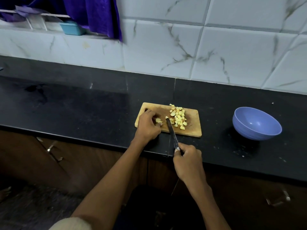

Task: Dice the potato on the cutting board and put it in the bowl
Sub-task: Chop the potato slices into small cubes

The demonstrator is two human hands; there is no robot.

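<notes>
A small uncut piece of potato point(158, 120) lies on the left part of the wooden cutting board point(192, 128), just below the middle of the frame, and the left hand point(147, 126) curls over it, fingertips pinching it against the wood. To its right on the same board sits a loose heap of diced potato point(178, 118), pale yellow cubes spread from the board's far edge toward its near edge. Between the piece and the heap lies the knife point(171, 130), its tip on the board with one small cube resting against it, the blade running down and to the right past the board's near edge. The right hand point(187, 161) grasps the knife's handle with fingers wrapped round it, below the board at the counter's front edge. The board rests on a black countertop point(83, 105) that crosses the frame. Well to the right of the board, apart from it, stands a blue bowl point(256, 123); no potato shows inside it. White marbled wall tiles point(232, 47) fill the upper right. In the upper left hangs a purple cloth point(96, 15), with a small teal container point(72, 28) beside it on a ledge. Brown cabinet fronts point(49, 155) run under the counter at lower left.
</notes>
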